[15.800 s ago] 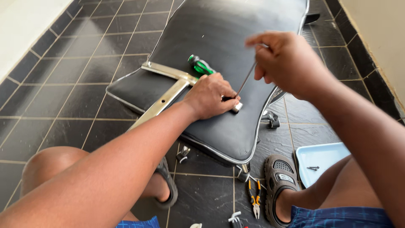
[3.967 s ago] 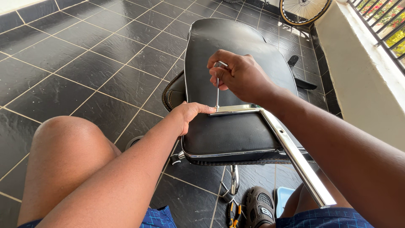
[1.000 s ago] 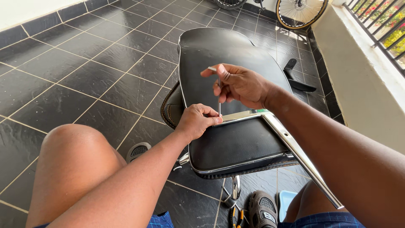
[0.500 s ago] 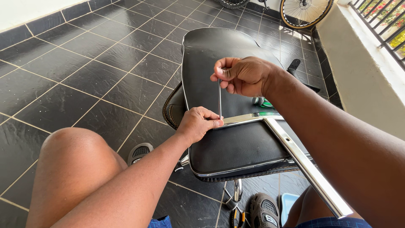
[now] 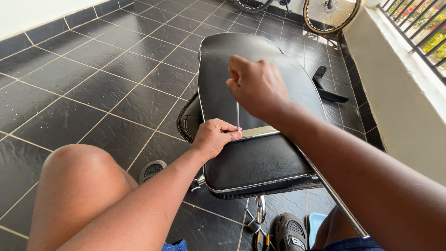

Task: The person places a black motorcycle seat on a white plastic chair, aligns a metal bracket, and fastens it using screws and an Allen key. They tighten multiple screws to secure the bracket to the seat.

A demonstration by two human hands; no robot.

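Black padded chair seat (image 5: 251,162), chrome-trimmed along its near edge, lies across the dark tiled floor (image 5: 93,83) with its longer padded back panel (image 5: 218,83) extending away from the camera.

Head view, only view available:
- Right hand (image 5: 258,88) raised above the seat, knuckles toward the camera; its fingers are clenched around the top of a thin metal tool shaft (image 5: 237,116). The handle is hidden inside the fist, so the kind of tool cannot be told.
- Shaft stands nearly upright; its lower tip meets the seat at the near end of a flat metal bracket (image 5: 260,132) that crosses the seat where seat and back panel join.
- Left hand (image 5: 214,137) rests on the seat's left edge, fingers curled, fingertips touching the bracket end just beside the shaft tip. Whether a small part is pinched under them cannot be told.
- A long chrome bar (image 5: 332,197) runs from under the right forearm toward the lower right.
- Bare left knee (image 5: 79,186) at lower left; a grey sandal (image 5: 152,169) beside it, a second sandal (image 5: 290,232) at bottom centre-right.
- Pliers (image 5: 261,241) on the floor beneath the seat, partly cut off by the frame edge.
- A black armrest part (image 5: 327,88) lies on the floor right of the back panel; a bicycle wheel (image 5: 331,14) leans at the top, near the white wall (image 5: 399,102).
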